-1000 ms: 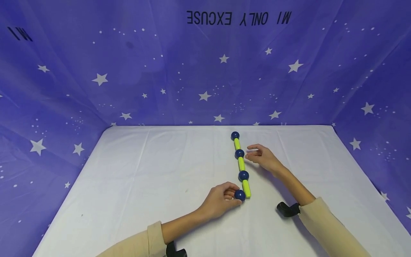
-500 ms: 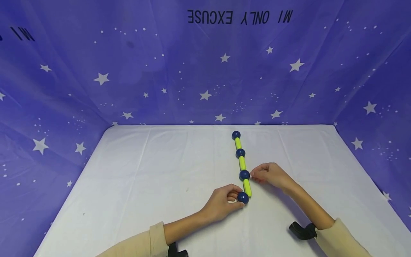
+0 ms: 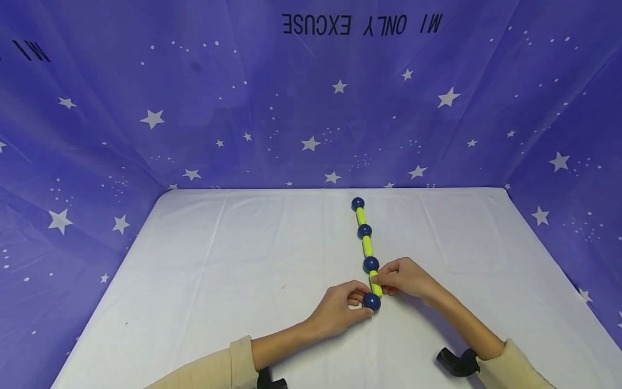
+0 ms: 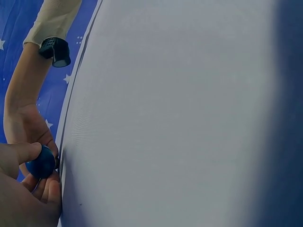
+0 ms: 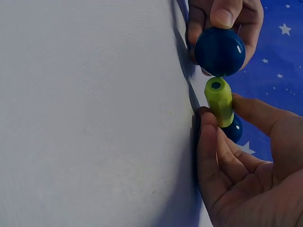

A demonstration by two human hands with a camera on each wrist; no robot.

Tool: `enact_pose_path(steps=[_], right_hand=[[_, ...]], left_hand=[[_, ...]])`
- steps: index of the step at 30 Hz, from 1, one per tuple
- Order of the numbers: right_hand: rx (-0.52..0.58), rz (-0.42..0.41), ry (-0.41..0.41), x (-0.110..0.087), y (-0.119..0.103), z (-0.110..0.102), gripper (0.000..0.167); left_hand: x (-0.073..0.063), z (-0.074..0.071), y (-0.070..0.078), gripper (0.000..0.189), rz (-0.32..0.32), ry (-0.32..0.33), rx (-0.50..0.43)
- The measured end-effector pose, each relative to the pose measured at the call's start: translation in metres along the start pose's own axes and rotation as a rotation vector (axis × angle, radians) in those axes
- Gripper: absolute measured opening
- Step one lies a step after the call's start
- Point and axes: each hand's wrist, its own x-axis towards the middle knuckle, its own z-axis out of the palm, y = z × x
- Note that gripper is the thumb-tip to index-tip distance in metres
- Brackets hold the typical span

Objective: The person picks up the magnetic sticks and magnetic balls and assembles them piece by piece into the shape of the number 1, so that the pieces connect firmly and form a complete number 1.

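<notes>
A chain of blue balls and yellow-green rods runs away from me in the head view. Its nearest rod (image 3: 376,284) is pinched between thumb and fingers of my right hand (image 3: 407,278). My left hand (image 3: 335,309) holds a loose-looking blue ball (image 3: 371,302) by thumb and fingertips, right at that rod's near end. In the right wrist view, the held ball (image 5: 220,52) sits just off the rod's (image 5: 220,103) open-faced end, which shows a dark round spot; whether they touch I cannot tell. Beyond the rod is another ball (image 5: 234,128), partly hidden. The left wrist view shows the held ball (image 4: 41,163) between my fingers.
The farther chain has a middle ball (image 3: 364,231), a rod (image 3: 367,247) and an end ball (image 3: 357,203) near the table's back edge. A white cloth (image 3: 233,254) covers the table. Purple star-patterned curtains (image 3: 272,108) enclose the back and sides. Black wrist devices (image 3: 458,362) hang at both sleeves.
My right hand has come down along the chain towards me and now pinches the nearest rod. My left hand has shifted the ball slightly right and nearer, in line with the rod's end.
</notes>
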Motion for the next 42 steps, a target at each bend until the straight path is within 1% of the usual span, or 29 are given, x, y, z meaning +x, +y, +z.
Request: enact_pose_path(steps=[5,13,21,25,29,34,42], right_hand=[[-0.01,0.012,0.017,-0.001,-0.001,0.001,0.022],[-0.022,0.012,0.025,0.0,-0.002,0.003,0.02],[-0.017,0.006,0.018,-0.001,-0.004,0.005,0.02],[-0.014,-0.003,0.01,-0.002,-0.004,0.004,0.021],[-0.021,-0.005,0.007,-0.002,-0.005,0.004,0.021],[-0.046,-0.002,0.046,-0.001,-0.005,0.005,0.024],[-0.118,0.009,0.172,0.002,-0.004,0.004,0.031]], left_hand=[[0.0,0.002,-0.001,0.031,0.018,-0.009,0.052],[0.0,0.006,-0.001,0.031,0.068,-0.011,0.155],[0.002,0.009,0.002,0.032,0.067,-0.011,0.215],[0.003,0.01,0.003,0.032,0.081,-0.004,0.238],[0.002,0.011,0.003,0.032,0.112,0.0,0.259],[0.002,0.011,0.003,0.032,0.127,0.007,0.268],[0.004,0.01,0.004,0.032,0.106,0.01,0.258]])
